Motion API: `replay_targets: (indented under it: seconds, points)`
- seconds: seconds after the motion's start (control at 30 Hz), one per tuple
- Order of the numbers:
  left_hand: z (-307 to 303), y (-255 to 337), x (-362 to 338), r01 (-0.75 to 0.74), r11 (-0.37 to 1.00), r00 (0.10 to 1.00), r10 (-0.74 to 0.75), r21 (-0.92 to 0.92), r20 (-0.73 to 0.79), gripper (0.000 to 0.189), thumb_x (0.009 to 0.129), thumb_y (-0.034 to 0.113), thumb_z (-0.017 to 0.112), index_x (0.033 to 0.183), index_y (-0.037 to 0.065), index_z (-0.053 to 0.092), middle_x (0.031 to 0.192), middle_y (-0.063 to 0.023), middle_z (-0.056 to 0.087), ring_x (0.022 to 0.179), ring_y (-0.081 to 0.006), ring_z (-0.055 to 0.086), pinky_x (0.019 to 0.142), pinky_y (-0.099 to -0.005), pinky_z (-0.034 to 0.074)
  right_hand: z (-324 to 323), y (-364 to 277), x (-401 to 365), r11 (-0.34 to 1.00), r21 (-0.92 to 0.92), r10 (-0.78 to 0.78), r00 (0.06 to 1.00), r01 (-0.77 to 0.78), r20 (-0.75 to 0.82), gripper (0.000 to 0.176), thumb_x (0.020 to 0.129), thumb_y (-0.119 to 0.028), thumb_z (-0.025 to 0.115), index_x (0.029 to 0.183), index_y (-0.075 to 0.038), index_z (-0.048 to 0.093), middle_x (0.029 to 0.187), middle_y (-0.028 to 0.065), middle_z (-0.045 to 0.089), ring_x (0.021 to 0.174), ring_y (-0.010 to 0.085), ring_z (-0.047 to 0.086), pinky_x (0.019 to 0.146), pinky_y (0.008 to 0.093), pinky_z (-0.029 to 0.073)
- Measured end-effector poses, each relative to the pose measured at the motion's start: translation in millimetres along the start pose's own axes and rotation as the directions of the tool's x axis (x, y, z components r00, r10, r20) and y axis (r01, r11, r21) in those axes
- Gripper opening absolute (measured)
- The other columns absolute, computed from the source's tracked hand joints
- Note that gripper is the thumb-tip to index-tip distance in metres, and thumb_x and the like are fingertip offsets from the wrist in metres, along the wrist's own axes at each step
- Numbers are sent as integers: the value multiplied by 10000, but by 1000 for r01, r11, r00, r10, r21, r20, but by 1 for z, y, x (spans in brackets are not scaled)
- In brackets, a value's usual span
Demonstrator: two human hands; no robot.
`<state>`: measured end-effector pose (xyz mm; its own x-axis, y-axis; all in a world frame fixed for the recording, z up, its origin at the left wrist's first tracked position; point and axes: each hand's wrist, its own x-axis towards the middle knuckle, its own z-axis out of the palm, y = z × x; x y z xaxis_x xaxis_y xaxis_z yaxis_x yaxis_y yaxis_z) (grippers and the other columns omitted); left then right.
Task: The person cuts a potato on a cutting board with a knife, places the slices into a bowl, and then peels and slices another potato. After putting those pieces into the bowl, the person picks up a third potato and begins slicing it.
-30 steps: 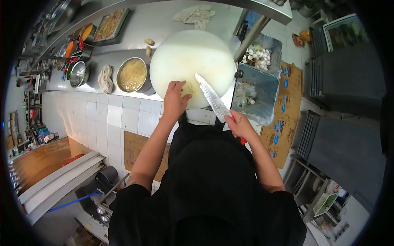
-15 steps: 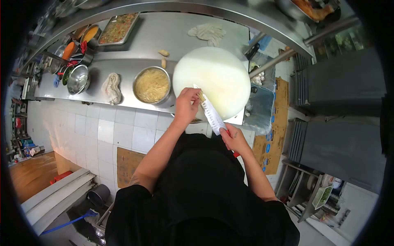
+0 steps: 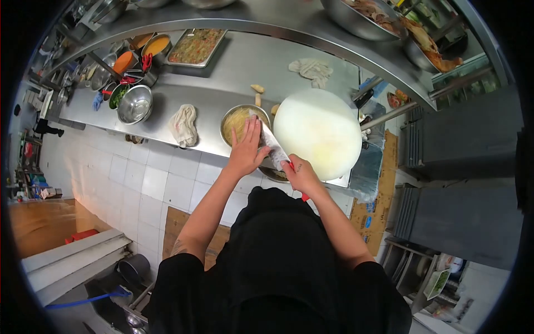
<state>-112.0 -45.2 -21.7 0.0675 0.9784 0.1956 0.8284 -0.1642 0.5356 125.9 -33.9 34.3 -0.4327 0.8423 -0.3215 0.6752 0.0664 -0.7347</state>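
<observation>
My right hand is wrapped round the red handle of a broad kitchen knife. The blade slants up and left, its tip over the metal bowl. Fine pale-yellow shreds fill that bowl. My left hand has its fingers stretched out above the bowl, beside the blade and seemingly touching it. To the right of the knife lies a round white cutting board. Small ginger-like pieces sit behind the bowl.
A crumpled cloth and a steel mixing bowl are on the counter to the left. Farther back stands a tray of chopped food. A metal shelf spans above the counter. Another cloth lies behind the board.
Both hands and the knife have moved left from the cutting board to the bowl. My left fingers, pinched at the blade before, are now stretched out. The view has shifted too.
</observation>
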Motion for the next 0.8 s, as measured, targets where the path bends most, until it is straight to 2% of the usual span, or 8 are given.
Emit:
replay_targets:
  seconds: [0.07,0.1,0.17,0.27,0.33,0.57,0.67,0.8]
  points:
    - [5,-7,-6,38,999,999,-37,29,-26,910,1088,602,481,1712,-23,260,1817,-196,211,1691,-391,157,1278,-760,42,6,7,2,997,35,-71,994,74,-84,351,1117,-311,622,1065,36,612,672,127,639,466,198,589,505,397,494]
    - [6,-11,-8,74,991,997,-74,112,-7,898,1092,609,465,1698,-31,291,1807,-206,231,1688,-391,166,1275,-765,27,5,11,5,996,35,-74,994,77,-82,351,1117,-311,622,1065,36,612,672,127,639,466,198,589,505,397,494]
    - [6,-15,-10,106,975,994,-112,196,19,890,1097,617,450,1684,-40,322,1798,-216,252,1686,-392,175,1271,-770,12,-1,6,4,999,44,-1,997,5,-80,387,1100,-341,626,1071,45,639,884,283,727,840,481,715,778,526,546]
    - [-4,-15,-2,84,960,996,-87,268,-1,864,1101,617,437,1661,-37,373,1781,-211,298,1679,-390,197,1262,-784,-1,-7,5,7,997,60,42,997,-38,-62,389,1100,-344,624,1071,44,638,885,281,726,839,479,715,775,527,546]
    - [-16,-8,7,159,945,956,-220,285,195,798,1130,553,412,1677,-24,346,1794,-184,287,1688,-399,163,1256,-785,-21,-13,6,7,998,65,27,998,-23,-63,390,1100,-348,624,1069,41,637,880,277,725,834,475,716,772,522,548]
    - [-8,10,29,75,990,997,-71,117,-42,812,1131,557,409,1699,-14,309,1802,-179,273,1694,-385,145,1258,-778,-36,-37,24,17,998,64,-23,997,18,69,392,1095,-357,625,1073,34,640,919,261,744,885,460,729,800,512,556]
    - [14,8,21,166,968,986,-167,189,-12,839,1119,573,424,1699,-23,307,1794,-178,296,1692,-387,144,1254,-785,-27,-50,29,23,996,36,-82,990,78,114,388,1093,-359,624,1083,29,644,929,259,749,901,460,733,809,516,560]
    - [11,16,11,446,816,882,-471,369,-24,805,1134,543,413,1710,-8,292,1800,-177,281,1696,-407,103,1258,-781,-24,-67,33,37,987,10,-161,970,162,183,382,1088,-357,624,1109,23,648,948,261,755,920,464,736,820,525,566]
